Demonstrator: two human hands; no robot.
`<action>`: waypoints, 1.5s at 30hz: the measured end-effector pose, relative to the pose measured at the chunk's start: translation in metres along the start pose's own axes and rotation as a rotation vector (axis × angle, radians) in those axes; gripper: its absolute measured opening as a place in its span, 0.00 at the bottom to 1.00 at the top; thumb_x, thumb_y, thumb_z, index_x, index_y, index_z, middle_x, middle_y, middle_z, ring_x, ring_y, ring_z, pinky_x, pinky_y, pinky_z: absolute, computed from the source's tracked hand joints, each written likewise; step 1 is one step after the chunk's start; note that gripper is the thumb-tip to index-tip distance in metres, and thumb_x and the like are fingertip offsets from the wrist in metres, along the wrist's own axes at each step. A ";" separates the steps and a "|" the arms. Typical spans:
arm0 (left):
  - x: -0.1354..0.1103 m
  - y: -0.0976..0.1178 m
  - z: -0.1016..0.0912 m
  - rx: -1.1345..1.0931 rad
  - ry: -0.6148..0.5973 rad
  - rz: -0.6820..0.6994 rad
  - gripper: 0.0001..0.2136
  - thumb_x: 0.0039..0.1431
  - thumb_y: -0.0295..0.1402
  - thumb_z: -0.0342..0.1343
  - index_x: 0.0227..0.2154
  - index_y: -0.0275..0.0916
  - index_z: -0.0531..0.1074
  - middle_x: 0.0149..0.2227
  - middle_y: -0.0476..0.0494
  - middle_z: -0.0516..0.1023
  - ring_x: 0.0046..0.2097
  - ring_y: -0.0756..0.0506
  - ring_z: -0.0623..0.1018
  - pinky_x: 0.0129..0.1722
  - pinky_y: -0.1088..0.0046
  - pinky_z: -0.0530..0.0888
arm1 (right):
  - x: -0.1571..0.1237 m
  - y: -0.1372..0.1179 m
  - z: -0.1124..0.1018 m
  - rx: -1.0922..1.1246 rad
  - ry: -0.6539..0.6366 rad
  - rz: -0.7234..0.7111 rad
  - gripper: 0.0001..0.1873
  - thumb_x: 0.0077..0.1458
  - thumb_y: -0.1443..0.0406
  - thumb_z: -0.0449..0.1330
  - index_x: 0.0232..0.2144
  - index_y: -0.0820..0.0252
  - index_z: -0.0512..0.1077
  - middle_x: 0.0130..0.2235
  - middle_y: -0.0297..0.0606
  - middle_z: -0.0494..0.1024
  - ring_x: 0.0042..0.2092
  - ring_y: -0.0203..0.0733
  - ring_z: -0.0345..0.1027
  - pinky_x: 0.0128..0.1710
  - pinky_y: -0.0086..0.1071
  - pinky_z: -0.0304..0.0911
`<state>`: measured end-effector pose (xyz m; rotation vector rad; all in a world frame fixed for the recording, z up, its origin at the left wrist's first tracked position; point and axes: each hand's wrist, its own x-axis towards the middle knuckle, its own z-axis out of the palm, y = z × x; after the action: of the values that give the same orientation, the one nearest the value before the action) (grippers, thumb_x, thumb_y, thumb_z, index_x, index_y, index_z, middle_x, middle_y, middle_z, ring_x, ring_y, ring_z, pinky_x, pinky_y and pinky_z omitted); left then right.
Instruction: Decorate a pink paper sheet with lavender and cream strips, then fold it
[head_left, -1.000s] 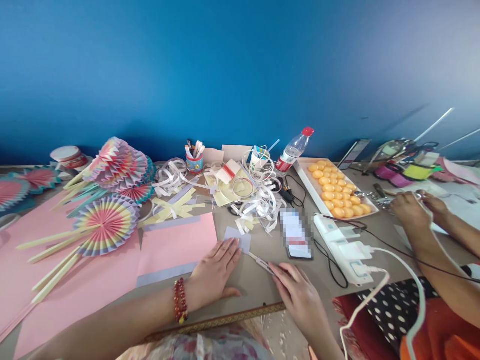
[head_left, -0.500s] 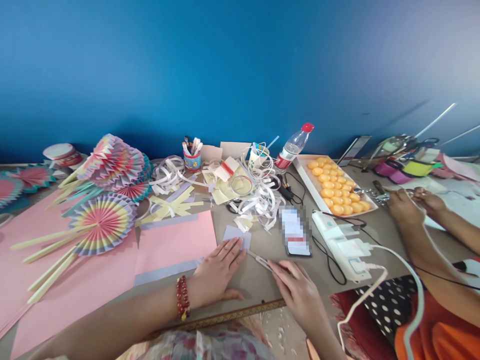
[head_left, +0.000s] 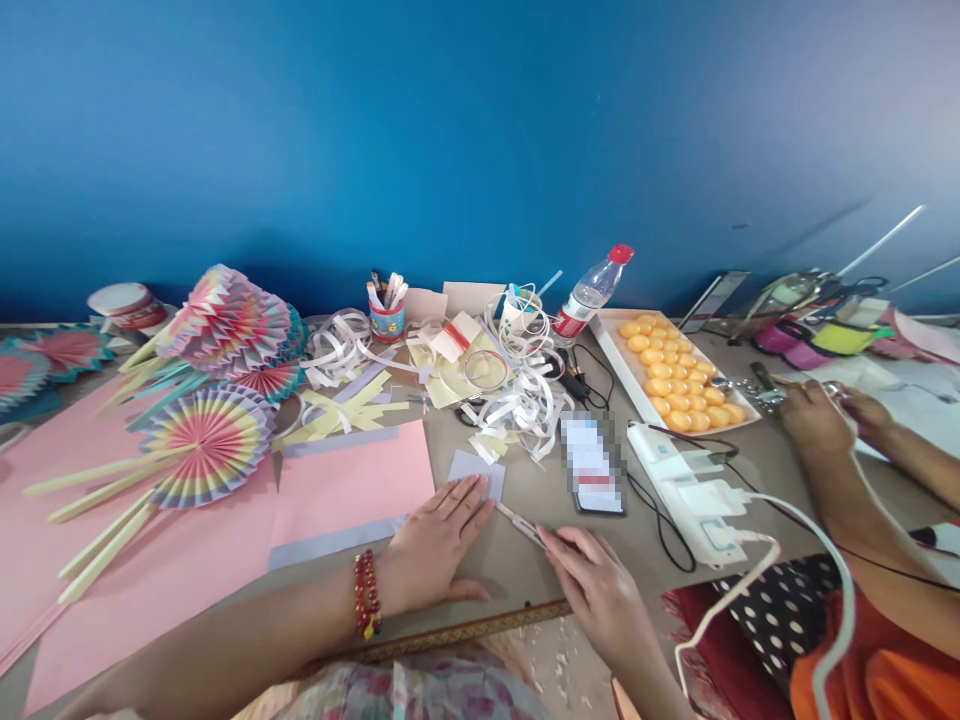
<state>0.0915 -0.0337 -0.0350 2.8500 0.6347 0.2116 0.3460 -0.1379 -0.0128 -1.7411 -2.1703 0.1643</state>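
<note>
My left hand point(head_left: 435, 540) lies flat on the table, fingers stretched out, its fingertips on a small pale lilac paper piece point(head_left: 475, 470). A red bead bracelet point(head_left: 366, 596) is on that wrist. My right hand point(head_left: 592, 585) rests to the right with its fingers on a thin tool, perhaps a craft knife point(head_left: 521, 522), whose tip points at the paper piece. A pink sheet point(head_left: 352, 485) with a lilac edge lies just left of my left hand.
Folded rainbow paper fans point(head_left: 206, 440) and pink sheets cover the left. White paper strips point(head_left: 517, 400), a pen cup point(head_left: 387, 318), a bottle point(head_left: 589, 292), a phone point(head_left: 591, 465), a power strip point(head_left: 686, 490) and a tray of yellow balls point(head_left: 675, 375) lie behind. Another person's hands point(head_left: 814, 415) work at right.
My hands have stayed where they were. The view shifted slightly, and the other person's hands moved a little at the right.
</note>
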 end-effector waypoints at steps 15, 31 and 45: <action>-0.001 -0.002 -0.002 -0.012 -0.008 0.006 0.45 0.60 0.63 0.38 0.68 0.31 0.44 0.70 0.30 0.43 0.70 0.36 0.46 0.67 0.59 0.46 | 0.007 -0.016 0.008 0.012 0.028 0.017 0.19 0.65 0.69 0.49 0.53 0.57 0.71 0.41 0.43 0.73 0.41 0.44 0.69 0.39 0.35 0.69; 0.038 -0.053 -0.068 -0.433 -0.113 0.034 0.18 0.68 0.28 0.42 0.56 0.39 0.68 0.60 0.43 0.70 0.60 0.45 0.70 0.59 0.69 0.66 | 0.011 -0.021 0.006 0.083 0.017 0.050 0.17 0.64 0.69 0.50 0.50 0.57 0.73 0.40 0.43 0.73 0.40 0.45 0.69 0.38 0.37 0.69; 0.018 -0.060 -0.053 -0.305 0.001 0.149 0.20 0.62 0.22 0.43 0.54 0.40 0.70 0.54 0.43 0.74 0.56 0.43 0.69 0.58 0.63 0.65 | 0.014 -0.022 0.004 0.079 0.013 0.064 0.17 0.64 0.69 0.50 0.51 0.55 0.73 0.40 0.42 0.74 0.40 0.44 0.70 0.39 0.36 0.70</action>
<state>0.0737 0.0370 0.0036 2.6011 0.3541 0.3048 0.3216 -0.1295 -0.0073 -1.7631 -2.0717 0.2501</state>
